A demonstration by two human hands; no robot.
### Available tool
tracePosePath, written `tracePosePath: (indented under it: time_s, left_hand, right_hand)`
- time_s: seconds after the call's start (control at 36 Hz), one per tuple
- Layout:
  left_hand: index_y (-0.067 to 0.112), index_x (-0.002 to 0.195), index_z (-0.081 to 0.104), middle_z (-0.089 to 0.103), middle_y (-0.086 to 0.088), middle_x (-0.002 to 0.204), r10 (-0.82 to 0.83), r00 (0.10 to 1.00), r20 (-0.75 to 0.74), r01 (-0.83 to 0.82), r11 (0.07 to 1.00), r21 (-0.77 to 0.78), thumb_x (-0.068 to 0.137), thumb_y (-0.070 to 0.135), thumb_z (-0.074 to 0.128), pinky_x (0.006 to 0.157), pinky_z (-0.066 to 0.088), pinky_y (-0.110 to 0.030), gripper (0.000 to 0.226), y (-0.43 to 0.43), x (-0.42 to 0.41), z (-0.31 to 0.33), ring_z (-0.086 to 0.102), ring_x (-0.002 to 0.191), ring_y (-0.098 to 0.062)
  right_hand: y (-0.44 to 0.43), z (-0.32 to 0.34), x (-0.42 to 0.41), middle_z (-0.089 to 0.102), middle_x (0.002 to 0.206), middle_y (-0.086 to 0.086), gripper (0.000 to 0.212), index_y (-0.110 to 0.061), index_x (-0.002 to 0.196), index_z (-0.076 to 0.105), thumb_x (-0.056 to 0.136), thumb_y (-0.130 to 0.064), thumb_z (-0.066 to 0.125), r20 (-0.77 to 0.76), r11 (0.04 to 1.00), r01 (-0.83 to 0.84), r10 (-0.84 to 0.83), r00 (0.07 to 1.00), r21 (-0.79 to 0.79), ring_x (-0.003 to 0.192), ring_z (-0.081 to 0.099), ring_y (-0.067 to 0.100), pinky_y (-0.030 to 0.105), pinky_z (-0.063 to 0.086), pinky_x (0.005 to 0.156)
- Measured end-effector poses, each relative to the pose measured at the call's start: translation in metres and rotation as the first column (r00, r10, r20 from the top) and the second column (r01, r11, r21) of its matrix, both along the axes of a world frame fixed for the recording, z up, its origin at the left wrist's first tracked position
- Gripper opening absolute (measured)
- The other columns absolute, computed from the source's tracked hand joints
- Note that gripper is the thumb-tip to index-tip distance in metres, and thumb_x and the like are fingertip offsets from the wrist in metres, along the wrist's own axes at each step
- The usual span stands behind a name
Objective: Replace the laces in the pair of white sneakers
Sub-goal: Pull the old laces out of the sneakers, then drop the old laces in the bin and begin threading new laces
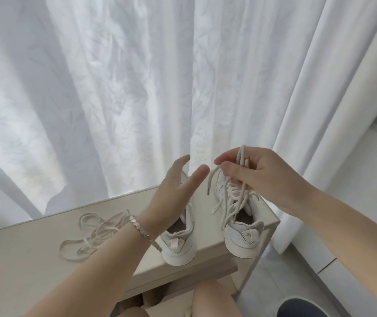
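two on the pale beige wooden table top (22,259), heels toward the camera and right at its near edge: a white low-top left sneaker (178,245) and a white low-top right sneaker (243,236), near each other but apart. right hand (260,177) raised above the right sneaker, fingers curled round a bunch of round cream laces (228,202), thumb and forefinger pinching one strand near its tip. loops and loose ends dangling down onto the tongue and over the open mouth of that shoe (threaded through eyelets or only draped, cannot tell). left hand (173,191) held over the left sneaker, fingers straight and slightly spread, gripping nothing, close to the dangling lace tip but not touching it. thin pinkish metal link bracelet (137,225) round the left wrist. further left on the table, a loose heap of flat pale laces (91,234), apart from both shoes. behind everything, a sheer white leaf-patterned curtain (114,88).
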State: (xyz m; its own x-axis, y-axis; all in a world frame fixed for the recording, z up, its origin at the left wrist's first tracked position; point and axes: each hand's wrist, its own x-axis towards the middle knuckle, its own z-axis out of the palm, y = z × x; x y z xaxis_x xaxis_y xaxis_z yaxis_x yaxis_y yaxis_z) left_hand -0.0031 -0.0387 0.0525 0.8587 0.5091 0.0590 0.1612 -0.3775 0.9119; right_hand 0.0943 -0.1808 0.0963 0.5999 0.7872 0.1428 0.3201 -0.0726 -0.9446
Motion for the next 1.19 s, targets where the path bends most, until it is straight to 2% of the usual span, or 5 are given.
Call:
tracePosePath:
  time_s: [0.14,0.28,0.44,0.83,1.19]
  left_hand:
    - [0.010,0.124,0.052,0.065,-0.001,0.117,-0.505,0.860,0.079,0.503,0.810,-0.301,0.068,0.054,0.069,0.088,0.045,-0.014,0.073,-0.021,0.000,0.025,0.060,0.111,-0.007]
    - [0.007,0.086,0.065,0.046,0.005,0.050,-0.437,0.889,-0.136,0.337,0.826,-0.452,0.093,0.024,0.053,0.080,0.054,-0.030,0.021,-0.027,-0.002,0.006,0.060,0.052,-0.009]
    - [0.006,0.091,0.060,0.036,0.002,0.056,-0.114,0.977,-0.183,-0.043,0.727,-0.685,0.098,0.009,0.043,0.039,0.029,-0.014,0.018,-0.046,0.013,0.002,0.031,0.039,-0.006]
    - [0.025,0.079,0.064,0.057,0.004,0.069,-0.269,0.938,-0.220,0.257,0.963,-0.082,0.086,0.010,0.046,0.056,0.037,-0.020,0.025,-0.122,0.049,-0.008,0.046,0.058,-0.010]
    - [0.014,0.102,0.067,0.045,0.012,0.098,-0.036,0.999,-0.032,0.045,0.944,0.326,0.088,0.012,0.059,0.088,0.044,-0.027,0.017,-0.109,0.043,-0.070,0.049,0.109,-0.020]
  right_hand:
    - [0.006,0.018,-0.012,0.064,0.065,-0.007,0.016,-0.025,0.079,0.069,0.086,-0.012,0.062,-0.086,0.988,-0.095,0.105,0.991,0.118,0.060,0.059,0.006,0.017,0.050,0.059]
    - [-0.005,0.010,0.006,0.058,0.073,0.005,0.008,-0.016,0.080,0.060,0.089,-0.015,0.061,0.219,0.987,0.141,-0.155,0.963,0.081,0.059,0.045,0.009,0.016,0.039,0.058]
    - [-0.038,-0.024,0.005,0.044,0.088,-0.011,0.028,-0.037,0.093,0.047,0.093,-0.009,0.050,0.506,0.958,0.205,-0.078,0.859,-0.200,0.074,0.045,-0.012,0.003,0.035,0.069]
    - [-0.099,-0.060,0.023,0.060,0.083,0.005,0.012,-0.003,0.087,0.068,0.086,-0.011,0.058,0.437,0.832,0.364,-0.167,0.884,-0.419,0.075,0.054,0.018,0.021,0.041,0.066]
    - [-0.186,-0.228,0.059,0.064,0.107,0.008,0.019,-0.009,0.105,0.064,0.090,-0.014,0.053,0.183,0.190,0.218,-0.189,0.965,-0.957,0.089,0.057,0.020,0.021,0.038,0.063]
